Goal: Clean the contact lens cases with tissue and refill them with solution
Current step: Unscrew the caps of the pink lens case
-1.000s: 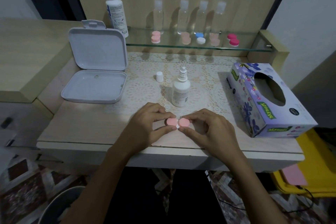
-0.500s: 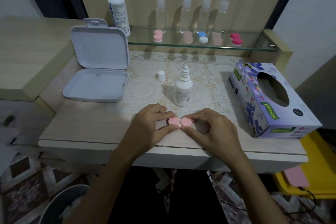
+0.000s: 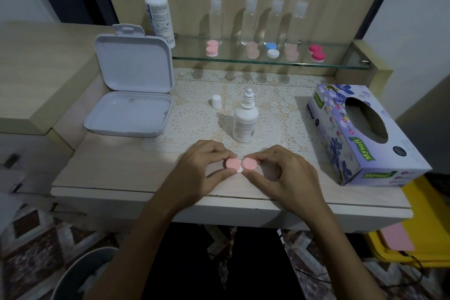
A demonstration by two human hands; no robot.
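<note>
The table [image 3: 117, 165] carries everything, with a glass shelf [image 3: 255, 62] along its back edge. The tissue box [image 3: 360, 134] lies at the right edge, its opening facing up and no tissue showing from it. An open white box [image 3: 131, 102] sits at the left, lid propped upright. On the shelf stand a tall bottle [image 3: 159, 12] at the left end and four clear bottles in a row, with five spare cases before them. Near the middle of the table the solution bottle [image 3: 244, 120] stands upright with its nozzle bare; its cap [image 3: 216, 101] rests just beside it to the left.

Close to the front edge, at the centre, the pink lens case [image 3: 237, 164] is held between both hands, both lids on. The left hand [image 3: 203, 170] pinches the left lid between thumb and fingertips; the right hand [image 3: 277, 173] pinches the right lid the same way.

With the bottle already uncapped and both lids seated, the step looks like twisting the lids, though whether on or off cannot be told from here. If opening, the next move calls for steadying the white base while each lid turns, then setting the lids down and drawing a tissue from the box. If closing, the case wants putting away and a fresh one fetched from the shelf.
</note>
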